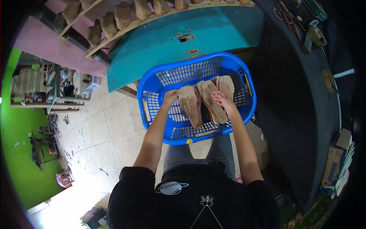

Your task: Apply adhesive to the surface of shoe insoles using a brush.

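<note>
A blue plastic basket [152,76] with slotted walls stands in front of me. Inside lie several brown, foot-shaped shoe soles, some stacked on one another. My left hand [171,97] has its fingers curled at the upper left edge of a worn, stained sole [190,107]. Over the middle stack of soles [211,102] is my right hand [223,100], its fingers apart and touching or just above the top piece; the palm side is hidden. Paler soles [226,84] lean at the right end of the basket, partly behind that hand.
Beyond the basket is a turquoise tabletop [160,49]. Wooden shelves above it carry a row of shoe lasts [122,16]. A dark-covered table [291,76] at the right holds scissors [286,17]. A cardboard box [333,164] sits farther right; cluttered shelving [57,89] stands at the left.
</note>
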{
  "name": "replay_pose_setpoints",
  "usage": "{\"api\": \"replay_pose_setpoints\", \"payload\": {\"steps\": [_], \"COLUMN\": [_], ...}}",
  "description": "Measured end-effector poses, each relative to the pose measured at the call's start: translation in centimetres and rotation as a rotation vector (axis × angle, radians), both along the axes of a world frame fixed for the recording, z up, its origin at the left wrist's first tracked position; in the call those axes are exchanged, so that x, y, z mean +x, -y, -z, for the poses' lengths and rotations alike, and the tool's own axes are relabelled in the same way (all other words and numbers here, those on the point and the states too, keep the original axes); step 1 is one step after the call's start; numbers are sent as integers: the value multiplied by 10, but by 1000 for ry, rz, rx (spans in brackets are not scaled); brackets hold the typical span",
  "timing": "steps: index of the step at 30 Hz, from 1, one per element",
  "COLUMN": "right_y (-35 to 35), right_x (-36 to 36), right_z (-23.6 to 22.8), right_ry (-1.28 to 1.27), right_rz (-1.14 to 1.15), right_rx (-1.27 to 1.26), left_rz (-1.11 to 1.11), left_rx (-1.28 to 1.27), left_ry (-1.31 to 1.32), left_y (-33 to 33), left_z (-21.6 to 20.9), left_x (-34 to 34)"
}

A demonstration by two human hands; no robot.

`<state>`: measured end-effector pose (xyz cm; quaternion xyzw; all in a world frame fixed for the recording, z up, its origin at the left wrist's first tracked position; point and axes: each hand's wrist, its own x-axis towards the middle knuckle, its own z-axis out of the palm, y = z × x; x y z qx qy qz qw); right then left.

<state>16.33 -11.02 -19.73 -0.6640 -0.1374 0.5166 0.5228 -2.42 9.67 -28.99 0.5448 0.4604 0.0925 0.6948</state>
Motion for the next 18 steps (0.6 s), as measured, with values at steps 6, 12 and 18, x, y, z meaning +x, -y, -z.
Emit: {"api": "replay_pose_setpoints", "payload": {"steps": [6, 12, 18], "right_y": [-3, 20, -7], "right_x": [-10, 2, -19], "right_z": [11, 22, 9], "right_ry": [6, 42, -12], "right_rz": [44, 97, 64], "right_rx": [-19, -52, 31], "left_rz": [-19, 39, 253], "left_rx": [36, -4, 349], "left_ry": [-59, -46, -357], "left_y": [-8, 14, -33], "left_z": [19, 27, 56], "left_x": [5, 42, 28]}}
